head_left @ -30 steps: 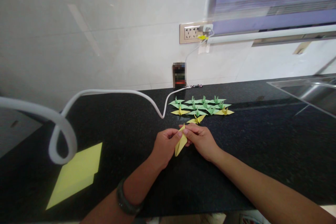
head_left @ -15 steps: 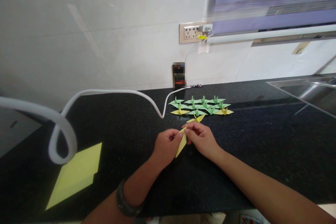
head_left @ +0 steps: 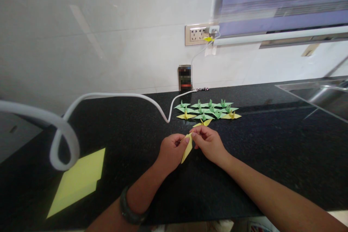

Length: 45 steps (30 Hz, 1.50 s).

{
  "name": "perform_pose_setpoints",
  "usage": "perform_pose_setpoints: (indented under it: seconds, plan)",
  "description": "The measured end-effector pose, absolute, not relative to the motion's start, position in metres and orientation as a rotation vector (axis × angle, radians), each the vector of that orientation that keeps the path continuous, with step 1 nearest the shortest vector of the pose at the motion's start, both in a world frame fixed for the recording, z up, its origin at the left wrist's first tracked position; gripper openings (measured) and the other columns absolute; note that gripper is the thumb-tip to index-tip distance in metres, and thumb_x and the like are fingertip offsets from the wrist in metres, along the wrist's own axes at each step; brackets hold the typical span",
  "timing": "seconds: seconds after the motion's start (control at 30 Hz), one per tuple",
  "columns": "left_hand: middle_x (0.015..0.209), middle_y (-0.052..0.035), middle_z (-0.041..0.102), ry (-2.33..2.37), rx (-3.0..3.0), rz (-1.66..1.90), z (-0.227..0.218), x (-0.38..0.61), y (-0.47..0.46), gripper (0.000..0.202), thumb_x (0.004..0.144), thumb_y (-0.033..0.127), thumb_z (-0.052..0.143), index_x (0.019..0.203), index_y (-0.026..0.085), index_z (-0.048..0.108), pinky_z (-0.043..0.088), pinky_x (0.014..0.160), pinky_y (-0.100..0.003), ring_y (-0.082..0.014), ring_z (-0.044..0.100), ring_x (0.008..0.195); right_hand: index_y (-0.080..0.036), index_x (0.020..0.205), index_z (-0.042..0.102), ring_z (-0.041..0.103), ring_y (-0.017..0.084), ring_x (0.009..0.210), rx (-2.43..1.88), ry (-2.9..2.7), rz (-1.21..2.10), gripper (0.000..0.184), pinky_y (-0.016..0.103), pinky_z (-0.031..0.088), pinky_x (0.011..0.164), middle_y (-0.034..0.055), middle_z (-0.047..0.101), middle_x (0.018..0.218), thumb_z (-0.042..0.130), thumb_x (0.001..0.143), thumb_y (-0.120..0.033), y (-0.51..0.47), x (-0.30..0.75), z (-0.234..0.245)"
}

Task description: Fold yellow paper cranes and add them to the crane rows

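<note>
Between my two hands is a folded piece of yellow origami paper (head_left: 187, 151), narrow and pointed at its lower end. My left hand (head_left: 172, 151) pinches its upper left side between thumb and fingers. My right hand (head_left: 208, 141) is closed on its top tip, with the thumb on the near face. Just beyond my fingers sits a yellow paper crane (head_left: 202, 123), partly hidden by my right hand. Behind it, several green paper cranes (head_left: 199, 110) stand in rows, with another yellow crane (head_left: 186, 115) on the left and one more (head_left: 232, 115) on the right.
Yellow paper sheets (head_left: 78, 181) lie at the left on the black countertop (head_left: 130, 127). A thick white cable (head_left: 130, 95) loops over the left side. A phone-like device (head_left: 185, 78) leans on the wall below a socket (head_left: 198, 34). A sink (head_left: 320, 94) is at the right.
My hands keep almost the same place and grip. The folded yellow paper has tilted very slightly between my fingers; the cranes and sheets have not moved.
</note>
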State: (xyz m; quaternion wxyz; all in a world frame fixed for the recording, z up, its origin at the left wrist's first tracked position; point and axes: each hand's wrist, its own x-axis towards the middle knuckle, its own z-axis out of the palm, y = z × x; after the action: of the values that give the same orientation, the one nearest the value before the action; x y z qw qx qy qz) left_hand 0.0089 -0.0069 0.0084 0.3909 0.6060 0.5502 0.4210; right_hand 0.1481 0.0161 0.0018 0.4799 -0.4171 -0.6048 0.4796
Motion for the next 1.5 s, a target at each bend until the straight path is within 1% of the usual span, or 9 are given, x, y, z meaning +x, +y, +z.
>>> perform_pose_setpoints:
  seconds: [0.27,0.5,0.67,0.77,0.9,1.13,1.33,1.43,1.5]
  plan:
    - [0.055,0.0001,0.057,1.407,1.560,1.070,0.0103,0.0092,-0.0069,0.028,0.070,0.040,0.049,0.068,0.015,0.062,0.033,0.045,-0.020,-0.0106,0.047,0.049,-0.016,0.077,0.054,0.044,0.007,0.043,-1.049,-1.457,1.130,0.017,0.021,0.040,0.044,-0.0018,0.050,0.059,0.047,0.076,-0.032,0.0134,0.1454,-0.0001]
    - [0.054,0.0005,0.056,1.424,1.573,1.058,0.0080,0.0089,-0.0068,0.029,0.071,0.040,0.048,0.068,0.015,0.061,0.034,0.045,-0.019,-0.0100,0.047,0.048,-0.015,0.076,0.055,0.044,0.007,0.043,-1.064,-1.469,1.081,0.018,0.020,0.037,0.042,-0.0020,0.049,0.058,0.046,0.077,-0.031,0.0124,0.1452,0.0010]
    - [0.057,-0.0003,0.057,1.439,1.622,1.031,0.0082,0.0090,-0.0065,0.030,0.072,0.040,0.047,0.072,0.014,0.061,0.035,0.047,-0.019,-0.0105,0.048,0.051,-0.015,0.079,0.056,0.044,0.007,0.042,-1.032,-1.442,1.160,0.022,0.020,0.037,0.042,-0.0035,0.047,0.051,0.042,0.079,-0.033,0.0136,0.1454,0.0026]
    - [0.057,-0.0002,0.057,1.456,1.648,1.019,0.0081,0.0092,-0.0067,0.031,0.073,0.041,0.045,0.072,0.014,0.061,0.035,0.047,-0.019,-0.0103,0.048,0.051,-0.015,0.077,0.055,0.043,0.007,0.043,-1.014,-1.433,1.224,0.021,0.019,0.037,0.040,-0.0030,0.047,0.054,0.048,0.075,-0.035,0.0133,0.1437,0.0019]
    - [0.063,-0.0012,0.059,1.442,1.697,1.018,0.0068,0.0089,-0.0070,0.030,0.074,0.040,0.044,0.074,0.015,0.060,0.036,0.051,-0.020,-0.0114,0.051,0.056,-0.016,0.073,0.054,0.039,0.006,0.042,-0.991,-1.418,1.284,0.018,0.017,0.034,0.037,-0.0040,0.046,0.055,0.056,0.070,-0.033,0.0122,0.1409,0.0009]
    - [0.060,-0.0006,0.056,1.451,1.754,1.017,0.0056,0.0080,-0.0072,0.029,0.074,0.039,0.045,0.071,0.015,0.060,0.035,0.050,-0.020,-0.0104,0.048,0.054,-0.015,0.072,0.053,0.037,0.004,0.038,-0.981,-1.387,1.346,0.016,0.017,0.029,0.035,-0.0047,0.047,0.054,0.055,0.071,-0.032,0.0128,0.1417,0.0007]
    - [0.058,-0.0002,0.055,1.467,1.751,0.996,0.0067,0.0090,-0.0079,0.028,0.074,0.039,0.045,0.069,0.015,0.060,0.034,0.049,-0.020,-0.0102,0.046,0.052,-0.015,0.069,0.056,0.038,0.005,0.039,-1.005,-1.399,1.325,0.018,0.018,0.030,0.037,-0.0039,0.049,0.053,0.056,0.070,-0.033,0.0133,0.1453,0.0000]
    - [0.059,-0.0004,0.055,1.464,1.738,1.002,0.0084,0.0095,-0.0088,0.028,0.073,0.038,0.046,0.068,0.015,0.060,0.034,0.049,-0.020,-0.0102,0.047,0.052,-0.014,0.064,0.056,0.039,0.006,0.039,-1.020,-1.401,1.297,0.023,0.018,0.030,0.037,-0.0038,0.047,0.050,0.056,0.070,-0.036,0.0135,0.1463,-0.0006]
    - [0.060,-0.0006,0.056,1.436,1.721,1.000,0.0094,0.0097,-0.0092,0.027,0.073,0.038,0.046,0.069,0.015,0.060,0.034,0.049,-0.020,-0.0103,0.047,0.053,-0.014,0.060,0.054,0.039,0.006,0.038,-1.026,-1.379,1.299,0.029,0.019,0.031,0.037,-0.0038,0.045,0.047,0.052,0.072,-0.041,0.0143,0.1460,-0.0013]
